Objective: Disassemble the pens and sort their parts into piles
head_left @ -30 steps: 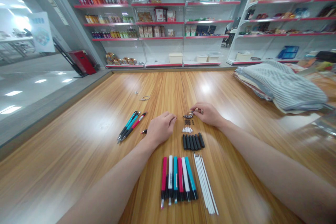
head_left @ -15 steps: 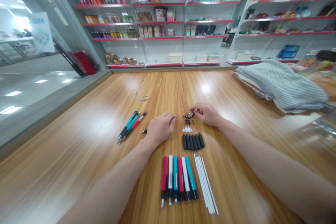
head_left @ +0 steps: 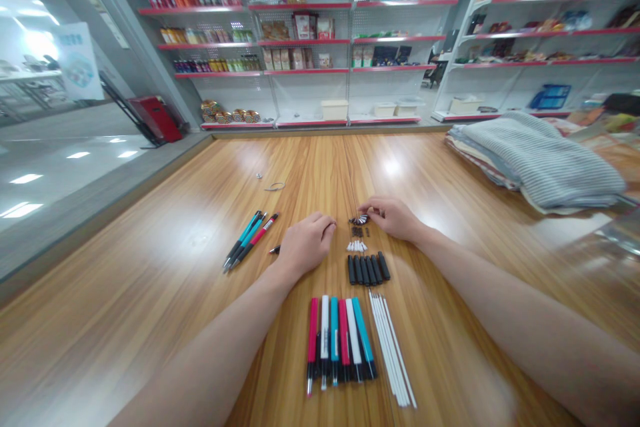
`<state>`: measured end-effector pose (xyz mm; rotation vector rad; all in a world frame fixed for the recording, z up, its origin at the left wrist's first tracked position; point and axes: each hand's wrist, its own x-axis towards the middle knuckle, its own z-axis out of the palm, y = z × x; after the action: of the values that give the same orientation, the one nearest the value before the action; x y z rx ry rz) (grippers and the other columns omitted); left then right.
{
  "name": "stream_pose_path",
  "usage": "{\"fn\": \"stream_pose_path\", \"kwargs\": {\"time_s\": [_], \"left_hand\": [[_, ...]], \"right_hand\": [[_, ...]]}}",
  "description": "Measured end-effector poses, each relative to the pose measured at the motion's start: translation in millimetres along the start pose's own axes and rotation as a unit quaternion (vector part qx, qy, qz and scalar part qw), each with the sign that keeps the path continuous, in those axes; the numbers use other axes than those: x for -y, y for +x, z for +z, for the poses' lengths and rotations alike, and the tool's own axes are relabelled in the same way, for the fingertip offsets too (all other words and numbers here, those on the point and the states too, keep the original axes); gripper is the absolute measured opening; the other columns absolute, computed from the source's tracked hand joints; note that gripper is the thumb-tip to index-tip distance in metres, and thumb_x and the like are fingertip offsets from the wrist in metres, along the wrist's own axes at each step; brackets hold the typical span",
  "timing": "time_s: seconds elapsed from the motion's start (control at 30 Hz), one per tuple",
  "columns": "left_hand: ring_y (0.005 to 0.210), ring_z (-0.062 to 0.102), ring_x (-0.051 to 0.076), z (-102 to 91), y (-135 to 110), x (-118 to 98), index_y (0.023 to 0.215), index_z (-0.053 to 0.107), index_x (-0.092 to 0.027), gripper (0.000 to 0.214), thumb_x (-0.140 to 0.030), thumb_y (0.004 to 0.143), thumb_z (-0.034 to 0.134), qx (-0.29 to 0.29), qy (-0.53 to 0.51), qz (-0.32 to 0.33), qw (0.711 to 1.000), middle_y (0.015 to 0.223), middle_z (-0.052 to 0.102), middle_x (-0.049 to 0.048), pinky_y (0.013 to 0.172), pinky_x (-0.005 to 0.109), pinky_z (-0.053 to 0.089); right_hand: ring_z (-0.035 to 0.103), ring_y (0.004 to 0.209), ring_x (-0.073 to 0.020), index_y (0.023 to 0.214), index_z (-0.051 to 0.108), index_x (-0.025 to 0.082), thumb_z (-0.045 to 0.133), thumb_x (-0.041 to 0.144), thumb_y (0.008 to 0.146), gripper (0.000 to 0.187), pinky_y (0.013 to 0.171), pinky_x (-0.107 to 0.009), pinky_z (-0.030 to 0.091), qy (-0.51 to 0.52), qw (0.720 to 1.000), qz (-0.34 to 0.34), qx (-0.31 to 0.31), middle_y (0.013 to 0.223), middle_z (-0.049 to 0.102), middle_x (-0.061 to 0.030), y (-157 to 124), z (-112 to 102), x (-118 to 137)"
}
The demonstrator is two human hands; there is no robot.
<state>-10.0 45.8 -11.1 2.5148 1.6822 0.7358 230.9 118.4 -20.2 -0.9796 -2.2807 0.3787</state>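
Observation:
My left hand (head_left: 307,243) rests on the wooden table (head_left: 200,320), fingers curled inward; what they hold, if anything, is hidden. A dark pointed pen end (head_left: 275,249) pokes out beside it. My right hand (head_left: 393,217) lies with its fingertips at a cluster of small silver pen tips (head_left: 359,220), thumb and forefinger apart. Below these lie small dark springs or coils (head_left: 357,232), short white plastic pieces (head_left: 357,247) and a row of black grip sleeves (head_left: 369,270). Nearer me are pink, white and blue pen barrels (head_left: 343,337) and a bundle of white refills (head_left: 393,350).
Several assembled blue and red pens (head_left: 253,240) lie left of my left hand. Farther off are a thin ring-shaped strip (head_left: 275,186) and a tiny piece (head_left: 259,175). Folded cloths (head_left: 540,160) are piled at right. Stocked shelves (head_left: 305,43) stand beyond the table.

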Motion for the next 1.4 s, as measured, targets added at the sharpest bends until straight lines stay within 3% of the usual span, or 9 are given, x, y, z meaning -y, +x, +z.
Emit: {"fn": "stream_pose_path", "kwargs": {"time_s": [0.7,0.8,0.87,1.0,1.1,1.23,1.3,1.4], "left_hand": [[0.091,0.061,0.017,0.1,0.0,0.3,0.099,0.064,-0.026,0.025,-0.033,0.095,0.040,0.000,-0.008,-0.002,1.000,0.099,0.065,0.0029,0.078,0.027,0.047],[0.095,0.061,0.017,1.5,-0.1,2.4,0.107,0.063,-0.025,0.026,-0.026,0.094,0.040,-0.002,-0.016,-0.006,1.000,0.104,0.064,0.0036,0.083,0.027,0.047],[0.096,0.061,0.017,2.8,0.2,4.4,0.113,0.061,-0.023,0.030,-0.019,0.092,0.040,-0.012,-0.022,0.006,1.000,0.105,0.064,0.0051,0.086,0.028,0.048],[0.100,0.060,0.019,3.6,0.7,6.0,0.123,0.055,-0.020,0.035,-0.014,0.092,0.041,-0.049,-0.060,0.084,0.993,0.107,0.064,0.0080,0.089,0.032,0.048],[0.100,0.060,0.019,2.7,0.6,3.4,0.127,0.050,-0.021,0.034,-0.017,0.094,0.042,-0.060,-0.097,0.162,0.980,0.108,0.065,0.0071,0.088,0.033,0.048],[0.090,0.060,0.017,1.7,-0.5,-3.7,0.118,0.051,-0.018,0.025,-0.021,0.095,0.045,-0.055,-0.131,0.242,0.960,0.100,0.065,0.0071,0.082,0.033,0.049],[0.089,0.059,0.017,1.4,-1.6,-7.4,0.111,0.053,-0.017,0.018,-0.022,0.095,0.045,-0.044,-0.139,0.267,0.952,0.096,0.064,0.0068,0.081,0.032,0.049],[0.089,0.057,0.016,0.5,-3.2,-11.3,0.104,0.054,-0.017,0.014,-0.020,0.096,0.043,-0.039,-0.145,0.285,0.947,0.093,0.061,0.0065,0.080,0.031,0.049]], "right_hand": [[0.059,0.072,-0.0125,0.102,0.068,0.018,0.047,0.014,0.081,0.030,0.065,-0.023,0.045,0.021,0.999,0.029,-0.032,0.095,0.068,-0.0045,-2.0,-0.3,-4.2],[0.060,0.072,-0.0132,0.102,0.068,0.016,0.048,0.018,0.080,0.030,0.064,-0.023,0.044,0.065,0.992,0.062,-0.089,0.089,0.068,-0.0051,-0.6,-3.5,-13.9],[0.059,0.067,-0.0133,0.099,0.068,0.013,0.050,0.021,0.078,0.029,0.061,-0.024,0.044,0.113,0.974,0.117,-0.154,0.081,0.067,-0.0052,0.6,-5.8,-21.1],[0.051,0.054,-0.0119,0.092,0.068,0.011,0.052,0.026,0.075,0.028,0.052,-0.024,0.038,0.163,0.908,0.229,-0.310,0.068,0.063,-0.0032,-6.7,-8.5,-23.9],[0.050,0.057,-0.0125,0.086,0.068,0.013,0.053,0.027,0.078,0.022,0.054,-0.025,0.037,0.125,0.892,0.236,-0.366,0.066,0.061,-0.0029,-23.9,-9.0,-6.1],[0.047,0.057,-0.0122,0.093,0.065,0.017,0.055,0.034,0.085,0.022,0.053,-0.026,0.035,0.052,0.946,0.130,-0.292,0.071,0.060,-0.0022,-43.0,-7.3,35.1],[0.050,0.063,-0.0141,0.081,0.065,0.017,0.058,0.036,0.085,0.020,0.059,-0.028,0.037,0.018,0.979,0.036,-0.198,0.070,0.060,-0.0029,-43.5,-4.4,52.9],[0.050,0.066,-0.0154,0.068,0.061,0.017,0.053,0.035,0.090,0.029,0.066,-0.030,0.038,-0.025,0.993,-0.056,-0.100,0.064,0.057,-0.0036,-35.5,2.8,68.0]]}}
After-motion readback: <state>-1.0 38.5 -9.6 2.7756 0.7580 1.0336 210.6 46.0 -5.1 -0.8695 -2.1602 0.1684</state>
